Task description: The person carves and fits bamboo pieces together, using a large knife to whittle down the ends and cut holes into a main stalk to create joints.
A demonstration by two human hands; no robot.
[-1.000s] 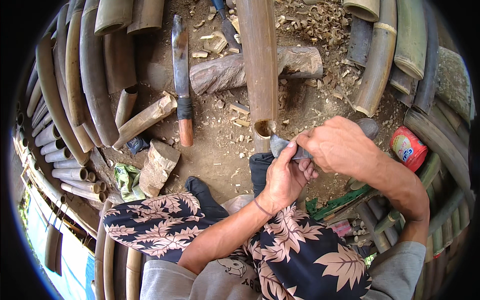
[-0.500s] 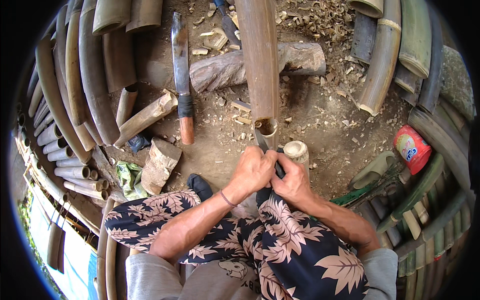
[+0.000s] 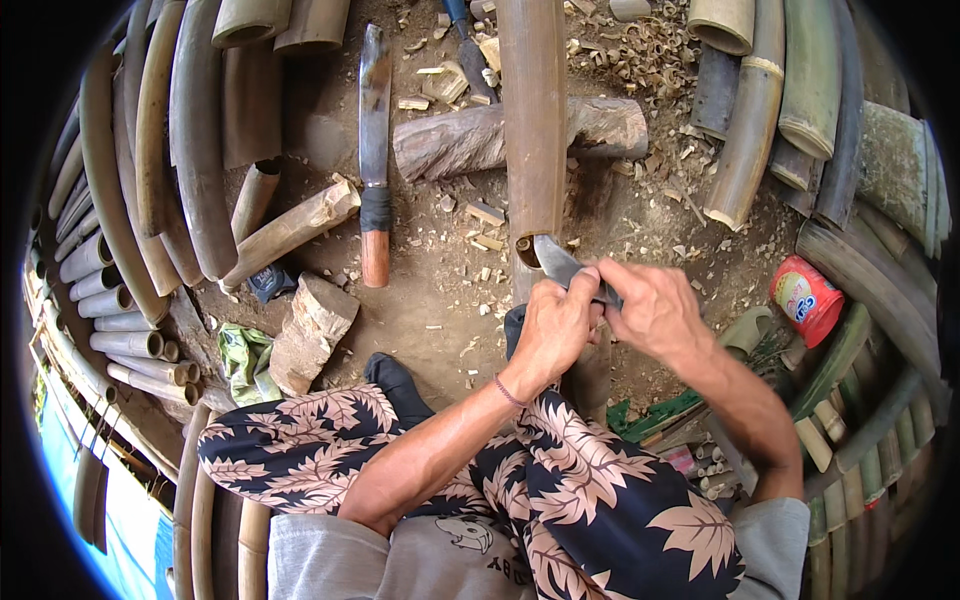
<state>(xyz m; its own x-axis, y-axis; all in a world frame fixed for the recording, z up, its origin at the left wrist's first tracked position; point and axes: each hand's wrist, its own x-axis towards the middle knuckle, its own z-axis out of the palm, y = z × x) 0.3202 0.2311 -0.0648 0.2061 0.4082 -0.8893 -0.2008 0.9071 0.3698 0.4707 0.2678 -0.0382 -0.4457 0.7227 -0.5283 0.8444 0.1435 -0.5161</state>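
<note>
A long brown bamboo tube (image 3: 535, 130) points toward me, its cut near end partly hidden by the blade. My right hand (image 3: 655, 308) is closed around a grey-bladed knife (image 3: 562, 262), whose handle is mostly hidden in the fingers. The blade slants up and left, with its tip at the tube's cut rim. My left hand (image 3: 558, 322) is closed too, thumb laid along the knife beside the right hand's fingers. Under the tube, farther off, lies a rough log (image 3: 455, 142).
A machete (image 3: 374, 130) with a wooden handle lies to the left, near a cut wood block (image 3: 313, 335) and a shaved bamboo piece (image 3: 295, 232). Bamboo lengths (image 3: 205, 140) are stacked on both sides. A red packet (image 3: 806, 300) sits at right. Shavings (image 3: 650, 50) litter the ground.
Both hands have shifted to the right, the right hand swinging outward and up. The knife now slants across the tube's end from the right. The view has shifted slightly.
</note>
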